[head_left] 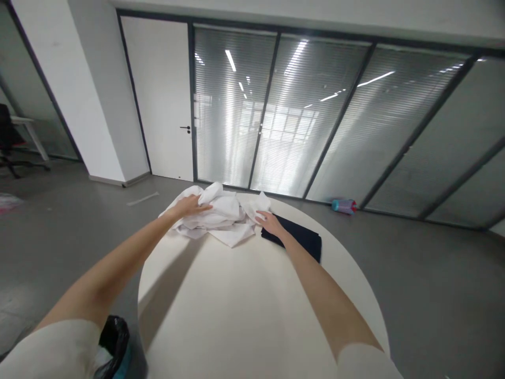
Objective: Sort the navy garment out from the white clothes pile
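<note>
A crumpled heap of white cloth [226, 210] lies at the far side of the round table, with one loose corner pointing toward me. My left hand [192, 204] rests on the heap's left part, thumb and fingers apart, some fingertips hidden among the folds. At the heap's right end, my right hand [270, 223] touches the white fabric with its fingers spread. Under and beside my right wrist is a flat, folded dark navy cloth [302, 237]. Neither hand clearly grips anything.
The white round table [244, 305] stands on a grey floor. A bin with a black liner [115, 337] is at its lower left. Beyond are a white door [165, 100], glass partitions with blinds, and a blue-and-purple cylindrical object [344, 206] on the floor.
</note>
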`<state>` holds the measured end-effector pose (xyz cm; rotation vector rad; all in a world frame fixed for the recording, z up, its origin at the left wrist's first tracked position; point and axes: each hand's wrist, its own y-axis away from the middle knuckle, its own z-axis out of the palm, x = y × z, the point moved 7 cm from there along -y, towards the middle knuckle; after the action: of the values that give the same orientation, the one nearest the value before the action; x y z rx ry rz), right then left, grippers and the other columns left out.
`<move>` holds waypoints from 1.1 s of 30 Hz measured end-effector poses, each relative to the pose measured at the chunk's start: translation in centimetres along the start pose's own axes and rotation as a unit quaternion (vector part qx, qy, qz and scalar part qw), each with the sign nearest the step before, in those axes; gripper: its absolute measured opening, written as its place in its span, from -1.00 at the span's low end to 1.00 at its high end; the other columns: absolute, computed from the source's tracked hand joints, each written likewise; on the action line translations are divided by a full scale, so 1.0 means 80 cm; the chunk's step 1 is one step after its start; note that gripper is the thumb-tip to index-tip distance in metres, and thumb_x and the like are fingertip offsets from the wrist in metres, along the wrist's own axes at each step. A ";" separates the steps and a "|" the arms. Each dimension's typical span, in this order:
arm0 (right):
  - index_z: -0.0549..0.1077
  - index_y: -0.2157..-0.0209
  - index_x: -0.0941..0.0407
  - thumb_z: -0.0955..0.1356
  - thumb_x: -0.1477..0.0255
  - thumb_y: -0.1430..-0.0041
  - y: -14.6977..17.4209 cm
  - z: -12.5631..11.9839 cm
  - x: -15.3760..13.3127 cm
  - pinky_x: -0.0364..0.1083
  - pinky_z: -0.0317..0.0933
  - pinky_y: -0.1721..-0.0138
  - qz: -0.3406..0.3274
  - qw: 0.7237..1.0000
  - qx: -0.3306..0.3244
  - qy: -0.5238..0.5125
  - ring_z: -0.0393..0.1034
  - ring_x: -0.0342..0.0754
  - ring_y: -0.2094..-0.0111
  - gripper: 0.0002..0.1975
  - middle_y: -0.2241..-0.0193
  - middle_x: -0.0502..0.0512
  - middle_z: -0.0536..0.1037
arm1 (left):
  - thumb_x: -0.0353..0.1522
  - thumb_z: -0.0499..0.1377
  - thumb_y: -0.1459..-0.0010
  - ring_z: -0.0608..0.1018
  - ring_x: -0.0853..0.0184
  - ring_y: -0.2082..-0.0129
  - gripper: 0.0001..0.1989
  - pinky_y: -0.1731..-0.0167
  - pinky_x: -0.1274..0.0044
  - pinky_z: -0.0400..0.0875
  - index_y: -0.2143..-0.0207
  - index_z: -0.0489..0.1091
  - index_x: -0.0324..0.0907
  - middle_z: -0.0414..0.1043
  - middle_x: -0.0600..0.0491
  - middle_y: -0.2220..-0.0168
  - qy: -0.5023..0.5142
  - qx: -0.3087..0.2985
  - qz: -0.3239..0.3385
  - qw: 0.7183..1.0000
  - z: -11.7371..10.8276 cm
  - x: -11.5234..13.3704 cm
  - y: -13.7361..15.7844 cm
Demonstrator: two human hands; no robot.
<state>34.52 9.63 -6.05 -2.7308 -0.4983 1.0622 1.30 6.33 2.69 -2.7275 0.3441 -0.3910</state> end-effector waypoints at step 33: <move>0.57 -0.01 0.05 0.24 0.41 -0.31 0.218 -0.158 0.126 0.10 0.19 -0.06 0.185 0.945 -0.045 0.266 0.38 0.19 -0.07 -0.65 -0.03 0.20 0.55 | -0.14 -0.05 -0.34 0.34 -0.04 -0.22 -0.47 -0.16 0.08 0.20 -0.30 0.25 -0.05 0.21 -0.15 -0.30 -0.090 0.032 -0.024 0.995 0.077 -0.006 -0.001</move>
<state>54.37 -3.34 -7.91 -3.0909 0.0572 0.3132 2.73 8.47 -2.90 -2.6862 0.2139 -0.1626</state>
